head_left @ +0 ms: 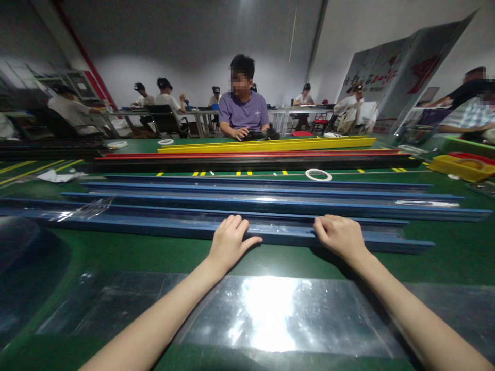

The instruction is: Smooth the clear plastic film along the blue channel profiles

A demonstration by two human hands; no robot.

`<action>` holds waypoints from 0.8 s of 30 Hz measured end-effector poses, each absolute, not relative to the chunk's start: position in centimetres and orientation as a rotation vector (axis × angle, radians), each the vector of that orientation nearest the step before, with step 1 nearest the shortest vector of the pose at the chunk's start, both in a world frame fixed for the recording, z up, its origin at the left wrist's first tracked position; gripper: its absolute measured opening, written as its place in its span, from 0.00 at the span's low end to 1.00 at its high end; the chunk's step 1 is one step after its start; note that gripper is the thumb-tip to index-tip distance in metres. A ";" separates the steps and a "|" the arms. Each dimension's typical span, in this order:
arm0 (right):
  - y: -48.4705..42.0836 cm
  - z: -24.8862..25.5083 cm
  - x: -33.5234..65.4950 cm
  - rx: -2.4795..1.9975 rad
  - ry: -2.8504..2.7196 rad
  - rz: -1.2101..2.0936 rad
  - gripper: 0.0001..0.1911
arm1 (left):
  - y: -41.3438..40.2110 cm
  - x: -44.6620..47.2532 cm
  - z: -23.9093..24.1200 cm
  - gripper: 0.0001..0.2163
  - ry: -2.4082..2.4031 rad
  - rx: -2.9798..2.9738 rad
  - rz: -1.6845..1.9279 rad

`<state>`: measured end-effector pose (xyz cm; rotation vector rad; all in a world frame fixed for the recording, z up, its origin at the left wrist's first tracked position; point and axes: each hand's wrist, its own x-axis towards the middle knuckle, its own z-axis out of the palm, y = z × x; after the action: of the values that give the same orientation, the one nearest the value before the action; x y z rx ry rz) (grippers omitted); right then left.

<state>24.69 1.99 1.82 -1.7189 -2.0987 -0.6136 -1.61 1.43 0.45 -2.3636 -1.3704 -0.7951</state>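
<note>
A long blue channel rail (147, 227) lies nearest me on the green table, running left to right with its trough facing up. My left hand (229, 239) holds its near wall at the middle, fingers bent over the edge into the trough and thumb stretched to the right along the outside. Further right, my right hand (342, 236) is closed on the same wall with curled fingers; its fingertips are hidden. Crumpled clear film (87, 208) lies over the rail's left part. In front of me a wide clear plastic sheet (309, 314) lies flat, reflecting the light.
More blue rails (348, 203) lie behind, then a black rail with a red edge (251, 161) and a yellow rail (270, 144). A white tape roll (318, 175) rests between. Yellow bins (456, 167) stand at right. A person in purple (247, 111) sits opposite.
</note>
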 end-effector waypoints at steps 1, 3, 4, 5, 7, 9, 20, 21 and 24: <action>2.0 1.9 24.7 -1.725 -2.111 -0.602 0.23 | 1.4 -1.6 0.4 0.16 -1.353 -2.347 -0.775; 2.0 1.9 24.8 -1.732 -2.142 -0.576 0.23 | 1.4 -1.6 0.3 0.16 -1.320 -2.327 -0.735; 2.0 2.0 24.9 -1.732 -2.162 -0.563 0.23 | 1.4 -1.6 0.3 0.16 -1.308 -2.321 -0.719; 1.9 2.0 25.0 -1.729 -2.185 -0.552 0.23 | 1.4 -1.5 0.3 0.16 -1.299 -2.317 -0.706; 2.0 2.0 25.1 -1.722 -2.232 -0.529 0.24 | 1.3 -1.5 0.3 0.16 -1.293 -2.308 -0.694; 2.0 2.0 25.2 -1.722 -2.270 -0.506 0.24 | 1.3 -1.5 0.3 0.15 -1.300 -2.297 -0.693; 2.2 3.0 24.8 -1.651 -2.419 -0.433 0.21 | 1.3 -1.1 0.1 0.16 -1.302 -2.239 -0.649; 2.1 3.0 24.4 -1.635 -2.384 -0.476 0.21 | 1.3 -1.0 0.1 0.16 -1.303 -2.241 -0.651; 1.8 3.0 22.2 -1.553 -2.321 -0.581 0.19 | 1.3 -1.0 0.0 0.16 -1.310 -2.250 -0.659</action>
<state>22.16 1.76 3.02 -1.5527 -2.3215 -0.5812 -1.04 1.35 0.02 -2.2504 -1.3096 -0.6595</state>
